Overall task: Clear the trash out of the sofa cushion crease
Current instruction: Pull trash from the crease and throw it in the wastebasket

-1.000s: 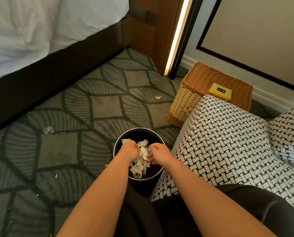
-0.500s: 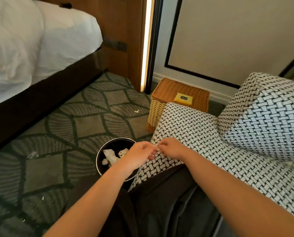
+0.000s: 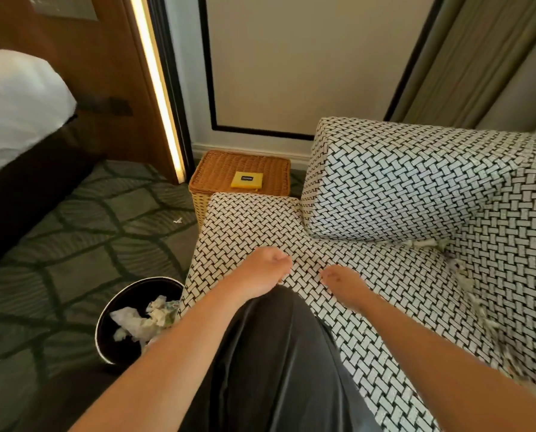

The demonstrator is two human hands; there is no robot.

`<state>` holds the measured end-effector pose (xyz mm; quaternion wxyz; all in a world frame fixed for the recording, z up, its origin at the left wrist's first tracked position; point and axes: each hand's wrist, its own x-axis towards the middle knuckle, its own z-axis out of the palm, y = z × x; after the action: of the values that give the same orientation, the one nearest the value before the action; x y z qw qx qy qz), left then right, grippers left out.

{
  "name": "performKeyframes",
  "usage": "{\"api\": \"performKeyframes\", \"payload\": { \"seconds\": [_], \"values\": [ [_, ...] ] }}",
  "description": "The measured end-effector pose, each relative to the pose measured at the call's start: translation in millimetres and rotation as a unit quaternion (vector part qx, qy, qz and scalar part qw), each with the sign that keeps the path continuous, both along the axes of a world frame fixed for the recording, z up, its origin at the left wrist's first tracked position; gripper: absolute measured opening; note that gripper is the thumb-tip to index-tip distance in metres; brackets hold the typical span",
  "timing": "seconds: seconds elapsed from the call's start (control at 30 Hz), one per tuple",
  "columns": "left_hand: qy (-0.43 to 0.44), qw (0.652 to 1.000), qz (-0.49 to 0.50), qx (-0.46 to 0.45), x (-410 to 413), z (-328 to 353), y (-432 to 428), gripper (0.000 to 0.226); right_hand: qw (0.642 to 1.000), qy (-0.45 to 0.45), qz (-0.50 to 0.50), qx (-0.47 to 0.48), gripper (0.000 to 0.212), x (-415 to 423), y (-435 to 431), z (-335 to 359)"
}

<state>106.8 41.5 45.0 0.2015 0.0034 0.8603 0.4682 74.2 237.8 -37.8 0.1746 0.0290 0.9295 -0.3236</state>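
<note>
Two hands are out in front of me, over the sofa seat (image 3: 248, 226) with the black and white criss-cross cloth. My left hand (image 3: 262, 272) hangs just above the seat with its fingers curled in loosely, and I see nothing in it. My right hand (image 3: 343, 285) is near it, a bit to the right, with its fingers bent down to the seat. The tips are hidden, so I cannot tell if it holds anything. Some trash (image 3: 426, 244) sits in the crease where the seat meets the big back cushion (image 3: 400, 182). It looks like small white crumpled bits. More white bits (image 3: 466, 277) run down the crease on the right side, well apart from both hands. On the floor by my left arm stands a round black bin (image 3: 120, 299). Inside it lies crumpled white paper (image 3: 139, 322), piled on the side near the sofa. Behind the seat is a brown woven basket (image 3: 217, 169) with its lid shut. One flat yellow thing (image 3: 245, 180) with a dark label lies on the lid. A tiny white scrap (image 3: 177, 220) lies on the green carpet (image 3: 73, 244) between the bed (image 3: 17, 104) and the sofa. Black cloth (image 3: 276, 353) covers my lap.
</note>
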Motion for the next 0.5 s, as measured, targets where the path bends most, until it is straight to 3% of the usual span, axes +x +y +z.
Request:
{"api": "performKeyframes", "payload": {
  "seconds": [0.1, 0.27, 0.33, 0.43, 0.5],
  "values": [
    [0.011, 0.998, -0.055, -0.042, -13, -6, 32, 0.034, 0.992, 0.058, -0.105, 0.026, 0.018, 16, 55, -23],
    [0.010, 0.992, -0.109, -0.063, -29, -28, 89, 0.035, 0.972, 0.117, -0.185, 0.087, 0.011, 15, 99, -30],
    [0.023, 0.989, -0.112, -0.095, -32, -43, 105, 0.025, 0.961, 0.140, -0.202, 0.127, 0.011, 10, 102, -32],
    [0.081, 0.973, -0.123, -0.176, -41, -67, 125, 0.028, 0.945, 0.180, -0.209, 0.175, 0.014, 0, 112, -40],
    [0.109, 0.969, -0.125, -0.184, -48, -77, 137, 0.033, 0.937, 0.197, -0.217, 0.188, 0.015, -9, 122, -43]
  ]
}}
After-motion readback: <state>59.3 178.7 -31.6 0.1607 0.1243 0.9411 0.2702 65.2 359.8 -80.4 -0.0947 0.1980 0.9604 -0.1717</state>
